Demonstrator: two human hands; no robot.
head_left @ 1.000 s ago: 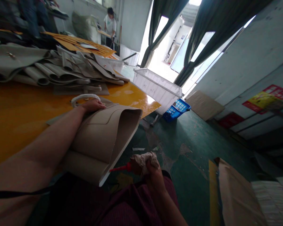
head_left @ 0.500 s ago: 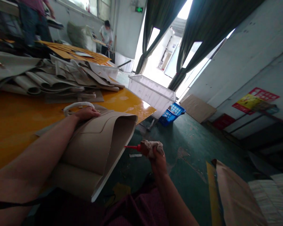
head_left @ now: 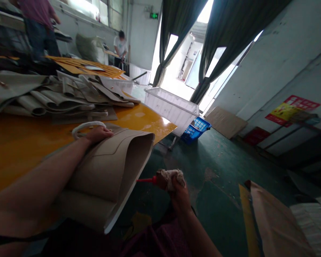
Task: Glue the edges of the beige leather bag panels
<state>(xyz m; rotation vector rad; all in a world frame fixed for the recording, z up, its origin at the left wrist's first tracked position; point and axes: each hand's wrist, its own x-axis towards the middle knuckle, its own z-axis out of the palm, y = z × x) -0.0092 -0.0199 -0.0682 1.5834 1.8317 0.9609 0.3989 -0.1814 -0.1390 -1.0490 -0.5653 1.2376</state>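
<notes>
A beige bag (head_left: 103, 167) lies at the front edge of the table, its open side turned to the right and its pale edge slanting down toward me. My left hand (head_left: 99, 134) is closed on its upper part, beside a white loop handle (head_left: 89, 124). In my right hand (head_left: 179, 185) is a squeeze bottle (head_left: 162, 179) wrapped in a whitish rag, with a long thin red nozzle (head_left: 146, 180). That nozzle points left, its tip at the bag's pale edge; whether it touches is too small to tell.
Beige bag pieces (head_left: 69, 92) are heaped on the orange table (head_left: 13, 142). Beyond its right corner stand a white bin (head_left: 171, 107) and a blue basket (head_left: 194, 132). Two people (head_left: 39, 25) are at the back. A brown sheet (head_left: 273, 221) is at lower right.
My right hand has brought the bottle a little left and down, so its nozzle tip now meets the line of the bag's edge lower along it. My left hand keeps its hold.
</notes>
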